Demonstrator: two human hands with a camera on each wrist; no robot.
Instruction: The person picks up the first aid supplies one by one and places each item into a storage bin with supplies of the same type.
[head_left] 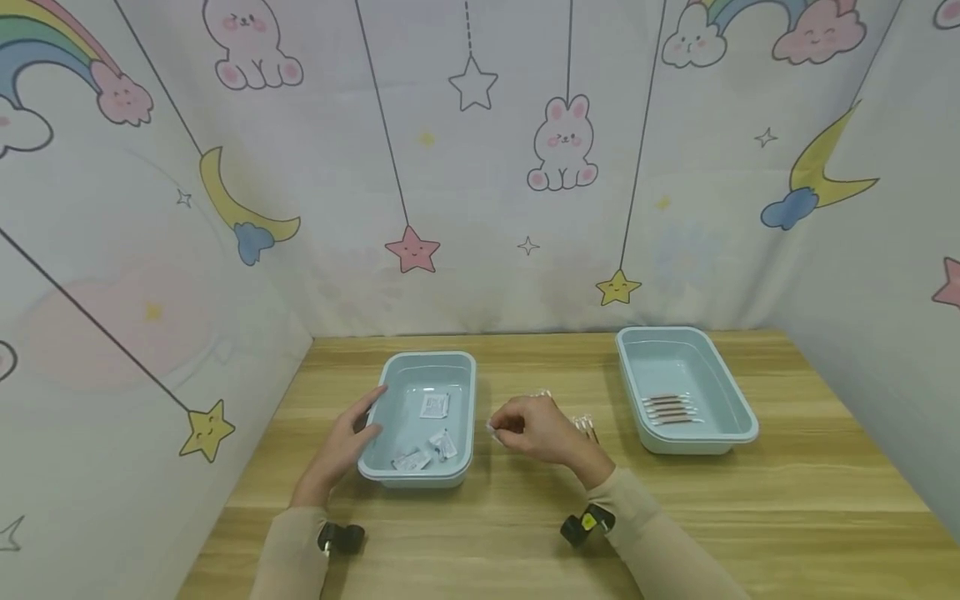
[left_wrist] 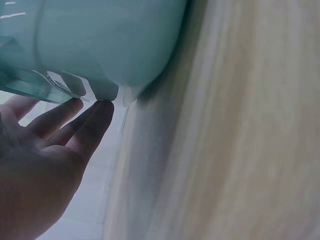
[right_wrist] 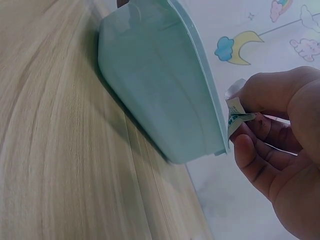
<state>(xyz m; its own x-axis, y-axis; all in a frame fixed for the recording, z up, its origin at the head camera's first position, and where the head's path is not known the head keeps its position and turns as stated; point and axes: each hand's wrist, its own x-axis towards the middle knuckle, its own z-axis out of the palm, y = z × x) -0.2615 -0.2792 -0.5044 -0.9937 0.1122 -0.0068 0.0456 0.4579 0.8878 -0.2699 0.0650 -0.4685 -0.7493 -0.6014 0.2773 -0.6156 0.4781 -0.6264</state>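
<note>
My left hand [head_left: 343, 442] rests at the left side of a light blue plastic basin [head_left: 467, 417], its extended fingertips touching the outer wall in the left wrist view. Inside that basin lie a flat white sachet [head_left: 434, 406] and two crumpled ones nearer the front. Just right of the basin, my right hand [head_left: 542, 429] pinches a small white sachet [right_wrist: 234, 120] with green print between thumb and fingers. In the right wrist view the sachet overlaps the basin's rim. Part of it is hidden by the fingers.
At the right stands a second light blue basin [head_left: 731, 400] holding several thin brown sticks [head_left: 671, 408] in clear wrappers. More wrapped brown sticks [head_left: 585, 427] lie on the wooden table [head_left: 480, 542], partly behind my right hand. A patterned curtain [head_left: 480, 183] rises along the table's back edge.
</note>
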